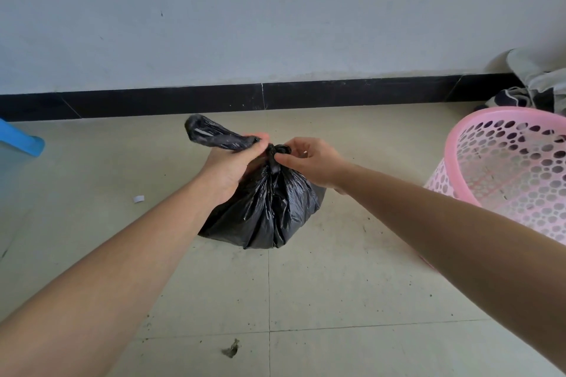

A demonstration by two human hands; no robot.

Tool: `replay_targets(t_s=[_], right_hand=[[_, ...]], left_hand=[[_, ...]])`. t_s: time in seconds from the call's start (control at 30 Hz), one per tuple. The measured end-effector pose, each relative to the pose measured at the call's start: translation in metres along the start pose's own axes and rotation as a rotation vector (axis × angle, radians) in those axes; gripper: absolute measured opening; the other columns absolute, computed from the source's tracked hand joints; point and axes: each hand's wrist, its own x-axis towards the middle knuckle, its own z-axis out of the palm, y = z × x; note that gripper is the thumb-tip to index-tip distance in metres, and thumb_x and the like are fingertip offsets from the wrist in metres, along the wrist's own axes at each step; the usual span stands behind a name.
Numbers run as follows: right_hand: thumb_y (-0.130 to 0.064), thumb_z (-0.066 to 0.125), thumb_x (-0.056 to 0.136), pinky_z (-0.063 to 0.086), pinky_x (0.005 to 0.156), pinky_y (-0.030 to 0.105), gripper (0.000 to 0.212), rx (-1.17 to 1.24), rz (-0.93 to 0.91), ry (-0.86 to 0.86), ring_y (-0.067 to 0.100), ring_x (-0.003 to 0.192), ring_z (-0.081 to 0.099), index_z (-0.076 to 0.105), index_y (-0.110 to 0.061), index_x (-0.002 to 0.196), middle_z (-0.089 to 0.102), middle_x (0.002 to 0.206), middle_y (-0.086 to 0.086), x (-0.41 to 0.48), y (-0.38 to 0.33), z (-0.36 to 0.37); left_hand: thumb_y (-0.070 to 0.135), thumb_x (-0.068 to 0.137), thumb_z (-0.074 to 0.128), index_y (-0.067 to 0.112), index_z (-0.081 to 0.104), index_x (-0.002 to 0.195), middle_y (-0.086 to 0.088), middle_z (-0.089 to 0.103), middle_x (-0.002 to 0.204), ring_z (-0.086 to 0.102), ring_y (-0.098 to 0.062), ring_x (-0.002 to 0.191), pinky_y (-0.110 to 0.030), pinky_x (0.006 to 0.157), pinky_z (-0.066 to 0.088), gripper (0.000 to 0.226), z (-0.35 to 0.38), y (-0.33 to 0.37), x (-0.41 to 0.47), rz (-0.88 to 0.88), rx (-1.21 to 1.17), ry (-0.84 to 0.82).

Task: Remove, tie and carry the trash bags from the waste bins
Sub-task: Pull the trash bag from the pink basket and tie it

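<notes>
Over the tiled floor (pixel 306 300), left of the pink perforated waste bin (pixel 505 168), is the black trash bag (pixel 269 208). The left hand (pixel 235 159) grips its twisted tail; the right hand (pixel 309 162) pinches the knot (pixel 280 150).

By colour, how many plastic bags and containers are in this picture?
Black: 1, the knotted black plastic trash bag
Pink: 1, the perforated pink plastic waste bin
Blue: 1, the blue-rimmed plastic container at the left edge
Total: 3
</notes>
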Motion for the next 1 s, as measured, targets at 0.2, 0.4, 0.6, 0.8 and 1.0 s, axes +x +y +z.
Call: replay_targets(t_s=[0.2,0.4,0.6,0.8,1.0], right_hand=[[-0.044,0.053,0.098,0.052,0.06,0.029,0.025,-0.729,-0.316,0.153,0.012,0.079,0.06,0.069,-0.026,0.105,0.061,0.093,-0.01,-0.002,0.006,-0.019],[-0.026,0.05,0.1,0.03,0.048,0.025,0.011,-1.179,-0.475,0.205,0.017,0.073,0.053,0.058,-0.019,0.096,0.055,0.082,-0.007,-0.003,0.039,-0.027],[-0.036,0.054,0.089,0.055,0.082,0.039,0.038,-0.664,0.241,0.153,0.024,0.099,0.056,0.053,-0.017,0.122,0.05,0.123,0.008,0.001,0.058,-0.005],[-0.05,0.048,0.088,0.053,0.084,0.048,0.066,0.08,0.65,-0.014,0.035,0.11,0.058,0.023,-0.03,0.145,0.052,0.132,0.01,0.003,0.08,0.026],[-0.035,0.043,0.094,0.047,0.095,0.042,0.048,0.015,0.386,0.192,0.026,0.103,0.055,0.036,-0.031,0.142,0.057,0.121,0.007,0.009,0.043,0.026]], left_hand=[[0.026,0.099,0.049,0.022,0.052,0.058,-0.01,0.054,0.093,0.051,-0.02,0.081,-0.03,0.065,0.036,0.041,-0.008,-0.002,0.009,-0.12,0.223,0.093],[0.013,0.091,0.048,0.02,0.034,0.058,-0.006,0.05,0.09,0.041,-0.02,0.081,-0.023,0.062,0.025,0.036,-0.013,-0.021,0.013,-0.238,0.285,0.169],[0.032,0.09,0.062,0.009,0.056,0.116,-0.003,0.059,0.108,0.054,-0.014,0.088,-0.032,0.075,0.038,0.035,-0.025,-0.054,0.014,-0.481,0.346,0.201],[0.054,0.08,0.07,0.019,0.057,0.132,-0.007,0.072,0.116,0.068,-0.026,0.103,-0.038,0.098,0.05,0.064,-0.033,-0.088,0.017,-0.657,0.147,0.105],[0.064,0.082,0.058,0.018,0.062,0.127,-0.005,0.069,0.117,0.065,-0.028,0.106,-0.041,0.102,0.047,0.064,-0.016,-0.058,0.009,-0.48,0.147,0.232]])
